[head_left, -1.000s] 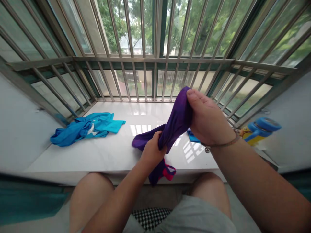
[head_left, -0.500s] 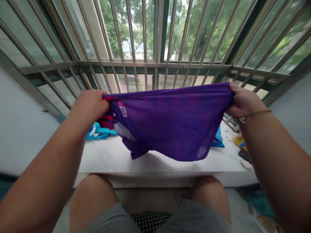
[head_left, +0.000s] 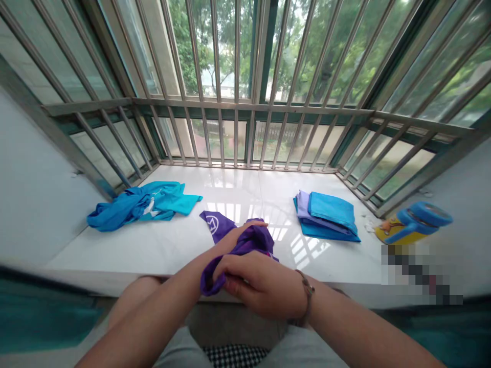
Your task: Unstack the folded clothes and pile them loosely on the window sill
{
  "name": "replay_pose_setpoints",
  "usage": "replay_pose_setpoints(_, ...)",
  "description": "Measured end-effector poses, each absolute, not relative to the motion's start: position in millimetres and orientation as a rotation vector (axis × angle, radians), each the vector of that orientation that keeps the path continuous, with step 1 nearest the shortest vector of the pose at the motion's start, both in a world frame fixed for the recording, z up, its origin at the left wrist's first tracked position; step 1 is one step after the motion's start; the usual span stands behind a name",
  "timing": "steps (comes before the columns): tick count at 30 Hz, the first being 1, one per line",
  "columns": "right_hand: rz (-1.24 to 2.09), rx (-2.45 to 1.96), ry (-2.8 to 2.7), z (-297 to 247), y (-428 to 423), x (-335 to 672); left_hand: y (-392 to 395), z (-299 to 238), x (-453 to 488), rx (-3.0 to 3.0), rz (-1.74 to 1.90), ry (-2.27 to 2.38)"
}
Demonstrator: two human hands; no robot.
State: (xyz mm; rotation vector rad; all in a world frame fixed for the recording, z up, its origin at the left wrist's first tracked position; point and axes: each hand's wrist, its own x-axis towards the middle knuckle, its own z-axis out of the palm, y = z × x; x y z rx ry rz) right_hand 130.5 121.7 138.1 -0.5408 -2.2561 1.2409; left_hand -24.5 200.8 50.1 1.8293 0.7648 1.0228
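Note:
A purple garment (head_left: 245, 240) with a white logo lies bunched at the front edge of the white window ledge (head_left: 161, 245). My left hand (head_left: 238, 236) reaches into its folds, mostly wrapped in the cloth. My right hand (head_left: 261, 283) is closed on the bunched fabric at the near side, a bracelet on its wrist. Both hands sit close together over my knees.
A crumpled blue shirt (head_left: 141, 204) lies at the ledge's left. A folded stack of blue and lilac clothes (head_left: 326, 214) sits at the right. A blue and yellow bottle (head_left: 412, 222) lies at the far right. Window bars (head_left: 245, 102) close the back.
Half a second ago the purple garment was stretched wide and high between both hands. Now it is bunched low at the ledge's edge with the hands drawn together.

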Motion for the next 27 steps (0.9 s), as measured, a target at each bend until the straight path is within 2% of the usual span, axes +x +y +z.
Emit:
replay_pose_setpoints(4,1.065,-0.750,-2.326,135.3,136.1,170.8,243.4,70.3,-73.6,1.602,1.248,0.985)
replay_pose_setpoints(8,0.879,-1.193,-2.271,116.1,181.2,244.5,285.6,96.3,-161.4,1.193,1.625,1.190)
replay_pose_setpoints(11,0.469,-1.715,-2.197,85.0,219.7,306.9,299.0,92.3,-217.3,1.083,1.789,1.443)
replay_pose_setpoints(14,0.031,-2.265,-2.022,53.6,247.6,360.2,291.0,57.0,-238.5,1.036,1.468,1.676)
replay_pose_setpoints(16,-0.077,-2.419,-2.015,37.2,258.6,385.9,276.5,20.9,-231.0,1.094,1.120,1.763)
replay_pose_setpoints(21,-0.071,-2.460,-2.086,16.5,271.0,417.3,228.8,-65.7,-169.2,1.699,0.484,1.862)
replay_pose_setpoints(24,-0.055,-2.476,-2.070,17.7,275.0,424.0,203.9,-91.3,-134.4,2.097,0.307,1.954)
replay_pose_setpoints(27,-0.048,-2.437,-2.080,27.1,277.3,428.9,192.1,-96.7,-119.8,2.216,0.225,1.996)
